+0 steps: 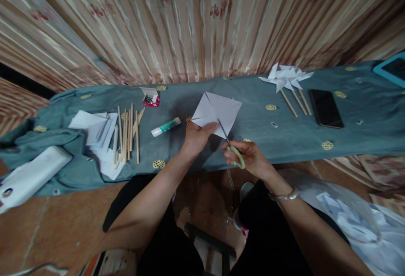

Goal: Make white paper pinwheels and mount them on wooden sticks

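Note:
My left hand [196, 138] pinches the near corner of a white creased paper square [217, 111], holding it just above the blue-grey cloth [259, 132]. In my right hand [249, 158] are scissors with pale green handles [234, 154]. Their blades [223, 132] point up and away, cutting into the paper's lower edge. A silver bracelet [284, 196] is on my right wrist.
A glue stick [166, 127] lies left of the paper, with wooden sticks [128, 135], white paper scraps [98, 132] and a small red box [151, 98] further left. Finished paper pinwheels [286, 78] on sticks and a black phone [325, 108] lie at the right. A white case [30, 177] sits far left.

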`<move>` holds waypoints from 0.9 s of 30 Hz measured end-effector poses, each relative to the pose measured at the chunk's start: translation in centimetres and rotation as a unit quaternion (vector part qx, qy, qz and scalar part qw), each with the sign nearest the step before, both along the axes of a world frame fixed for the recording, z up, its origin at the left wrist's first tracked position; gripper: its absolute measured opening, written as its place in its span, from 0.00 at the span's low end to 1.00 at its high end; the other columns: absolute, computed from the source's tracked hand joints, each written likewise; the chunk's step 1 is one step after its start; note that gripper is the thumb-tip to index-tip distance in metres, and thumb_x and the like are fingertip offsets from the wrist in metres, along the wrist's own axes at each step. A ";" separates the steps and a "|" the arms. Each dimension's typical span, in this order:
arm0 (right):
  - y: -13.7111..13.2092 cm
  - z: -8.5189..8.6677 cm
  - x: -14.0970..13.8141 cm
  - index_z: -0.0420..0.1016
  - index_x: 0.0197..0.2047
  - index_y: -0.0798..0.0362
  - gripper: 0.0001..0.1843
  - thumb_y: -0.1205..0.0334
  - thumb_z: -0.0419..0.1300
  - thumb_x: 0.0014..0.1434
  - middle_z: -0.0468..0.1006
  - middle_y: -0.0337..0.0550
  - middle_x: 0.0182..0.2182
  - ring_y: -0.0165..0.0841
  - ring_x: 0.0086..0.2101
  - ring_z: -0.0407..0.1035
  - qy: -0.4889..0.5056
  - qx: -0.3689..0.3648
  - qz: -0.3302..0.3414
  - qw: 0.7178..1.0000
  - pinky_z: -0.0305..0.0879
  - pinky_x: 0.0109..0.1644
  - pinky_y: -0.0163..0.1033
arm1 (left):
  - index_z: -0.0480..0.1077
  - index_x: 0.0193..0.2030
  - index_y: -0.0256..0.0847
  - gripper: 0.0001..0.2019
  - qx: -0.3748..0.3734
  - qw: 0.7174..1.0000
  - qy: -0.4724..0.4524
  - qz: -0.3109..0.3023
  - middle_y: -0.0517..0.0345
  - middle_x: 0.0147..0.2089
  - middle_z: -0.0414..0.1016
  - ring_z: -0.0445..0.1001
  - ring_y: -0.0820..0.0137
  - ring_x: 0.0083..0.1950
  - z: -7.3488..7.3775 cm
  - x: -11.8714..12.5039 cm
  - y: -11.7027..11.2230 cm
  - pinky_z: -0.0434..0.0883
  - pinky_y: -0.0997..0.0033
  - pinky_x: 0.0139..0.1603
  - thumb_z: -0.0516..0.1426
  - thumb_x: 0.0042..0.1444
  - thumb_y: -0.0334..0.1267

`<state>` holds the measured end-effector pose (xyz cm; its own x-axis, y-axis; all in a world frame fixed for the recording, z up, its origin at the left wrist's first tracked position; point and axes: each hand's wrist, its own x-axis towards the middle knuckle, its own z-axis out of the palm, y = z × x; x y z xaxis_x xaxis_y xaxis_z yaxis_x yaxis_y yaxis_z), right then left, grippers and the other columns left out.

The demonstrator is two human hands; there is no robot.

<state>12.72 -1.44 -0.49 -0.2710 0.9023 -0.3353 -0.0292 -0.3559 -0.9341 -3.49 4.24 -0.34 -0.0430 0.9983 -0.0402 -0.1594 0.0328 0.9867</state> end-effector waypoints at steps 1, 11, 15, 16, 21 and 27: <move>0.0 0.0 0.0 0.80 0.33 0.56 0.24 0.48 0.76 0.37 0.71 0.34 0.19 0.23 0.21 0.65 0.001 -0.004 -0.001 1.000 0.61 0.25 0.31 | 0.74 0.32 0.37 0.11 0.000 1.000 -0.001 0.000 0.56 0.32 0.79 0.74 0.68 0.33 0.0 0.0 0.0 0.71 0.68 0.39 0.65 0.40 0.36; 0.0 0.5 -0.4 0.79 0.29 0.55 0.25 0.47 0.77 0.32 0.71 0.33 0.17 0.23 0.19 0.64 0.026 -0.028 -0.033 0.999 0.61 0.23 0.32 | 0.75 0.34 0.37 0.09 0.005 1.000 -0.015 0.000 0.57 0.34 0.79 0.75 0.69 0.35 0.2 0.1 -0.2 0.72 0.67 0.41 0.65 0.42 0.33; 0.0 0.4 -0.4 0.79 0.29 0.55 0.24 0.48 0.77 0.32 0.71 0.33 0.18 0.24 0.19 0.65 0.026 -0.028 -0.032 0.999 0.62 0.24 0.33 | 0.75 0.32 0.37 0.08 -0.002 1.000 0.000 0.000 0.56 0.35 0.80 0.76 0.67 0.36 0.3 0.1 -0.2 0.73 0.67 0.42 0.64 0.42 0.33; 0.0 0.4 -0.4 0.79 0.29 0.55 0.24 0.48 0.77 0.32 0.71 0.33 0.18 0.24 0.19 0.64 0.027 -0.028 -0.032 0.999 0.62 0.24 0.32 | 0.75 0.33 0.38 0.08 -0.003 1.000 0.000 0.000 0.56 0.35 0.80 0.76 0.67 0.36 0.3 0.1 -0.2 0.73 0.66 0.42 0.64 0.42 0.33; 0.1 0.3 -0.4 0.79 0.29 0.55 0.23 0.50 0.78 0.32 0.70 0.32 0.17 0.23 0.19 0.63 0.019 -0.029 -0.032 0.999 0.61 0.24 0.32 | 0.75 0.33 0.38 0.09 -0.008 1.000 -0.005 0.004 0.56 0.35 0.80 0.75 0.68 0.35 0.3 0.1 -0.2 0.72 0.67 0.42 0.64 0.42 0.33; 0.1 0.2 -0.4 0.78 0.29 0.55 0.24 0.49 0.77 0.32 0.69 0.32 0.18 0.23 0.19 0.63 0.023 -0.028 -0.033 0.999 0.62 0.24 0.32 | 0.75 0.33 0.36 0.10 -0.007 1.000 -0.005 0.008 0.56 0.33 0.80 0.75 0.68 0.33 0.2 0.0 -0.1 0.72 0.68 0.39 0.65 0.41 0.35</move>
